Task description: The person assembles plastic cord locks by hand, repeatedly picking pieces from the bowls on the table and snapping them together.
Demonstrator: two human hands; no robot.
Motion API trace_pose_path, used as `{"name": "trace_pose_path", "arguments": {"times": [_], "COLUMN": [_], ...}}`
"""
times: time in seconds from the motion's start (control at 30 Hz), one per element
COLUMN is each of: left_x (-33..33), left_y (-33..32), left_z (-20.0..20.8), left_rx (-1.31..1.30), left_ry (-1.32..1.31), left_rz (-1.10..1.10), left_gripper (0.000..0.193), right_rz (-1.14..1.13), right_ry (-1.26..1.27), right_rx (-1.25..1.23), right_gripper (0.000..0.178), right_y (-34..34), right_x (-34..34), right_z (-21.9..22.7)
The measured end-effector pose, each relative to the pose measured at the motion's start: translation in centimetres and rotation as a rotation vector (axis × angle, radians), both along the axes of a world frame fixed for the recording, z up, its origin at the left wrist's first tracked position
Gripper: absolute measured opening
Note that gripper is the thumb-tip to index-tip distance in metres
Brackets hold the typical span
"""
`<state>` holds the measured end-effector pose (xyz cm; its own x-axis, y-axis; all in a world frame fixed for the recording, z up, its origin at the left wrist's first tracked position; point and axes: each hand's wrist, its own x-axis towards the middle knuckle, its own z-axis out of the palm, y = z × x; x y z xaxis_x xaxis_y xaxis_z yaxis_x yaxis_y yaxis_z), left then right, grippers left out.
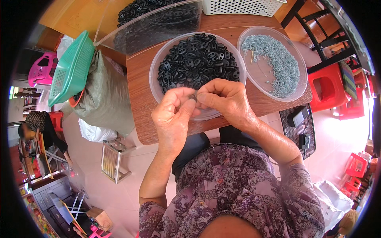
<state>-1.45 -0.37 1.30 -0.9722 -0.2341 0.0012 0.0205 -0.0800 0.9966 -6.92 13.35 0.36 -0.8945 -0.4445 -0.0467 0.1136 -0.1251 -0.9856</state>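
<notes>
My left hand (171, 117) and my right hand (228, 101) meet over the near rim of a round clear tub (154, 73). Thumb and fingers are pinched together on both, with the tips almost touching. Something small and dark seems to sit between them, but the fingers cover most of it. The tub is heaped with black oval plastic pieces (198, 59) that have holes in them. To its right stands a second round clear tub (258, 73), holding many small grey-blue metal pieces (283, 59) that look like screws.
Behind the tubs on the wooden table (139, 95) are a clear bin (158, 29) of black pieces and a white perforated basket (242, 7). Left of the table stand a sack (107, 95) and a green basket (71, 67); a red stool (327, 87) is right. Another person (43, 127) is far left.
</notes>
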Motion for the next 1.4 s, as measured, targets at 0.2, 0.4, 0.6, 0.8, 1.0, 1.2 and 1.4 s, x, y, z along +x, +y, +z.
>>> {"name": "trace_pose_path", "arguments": {"times": [0.2, 0.4, 0.6, 0.8, 1.0, 1.2, 1.4], "left_x": [0.2, 0.3, 0.2, 0.3, 0.4, 0.9, 1.0], "left_y": [0.2, 0.6, 0.6, 0.5, 0.7, 1.1, -0.2], "left_z": [0.0, -0.5, -0.8, -0.7, -0.7, -0.9, -1.3], "left_rx": [-0.076, -0.154, -0.085, 0.071, -0.006, -0.026, 0.014], "left_ry": [0.008, 0.038, 0.067, 0.024, 0.042, 0.065, 0.102], "left_rz": [0.018, 0.067, 0.059, 0.072, 0.09, 0.101, 0.118], "left_gripper": [0.017, 0.016, 0.016, 0.018, 0.02, 0.017, 0.014], "right_rz": [-0.011, -0.002, 0.039, 0.092, 0.072, 0.018, -0.027], "right_ry": [0.059, 0.217, 0.27, 0.131, 0.168, 0.321, 0.414], "right_rx": [0.036, 0.103, 0.098, -0.009, 0.154, 0.18, 0.225], "right_gripper": [0.012, 0.013, 0.013, 0.01, 0.009, 0.008, 0.009], "right_y": [-0.2, -0.4, -0.2, 0.1, 0.0, -0.4, 0.9], "right_x": [0.3, 0.5, 0.1, 0.1, 0.3, 0.6, 0.1], "right_z": [-0.3, -0.4, -0.3, 0.4, 0.6, -0.4, -0.3]}}
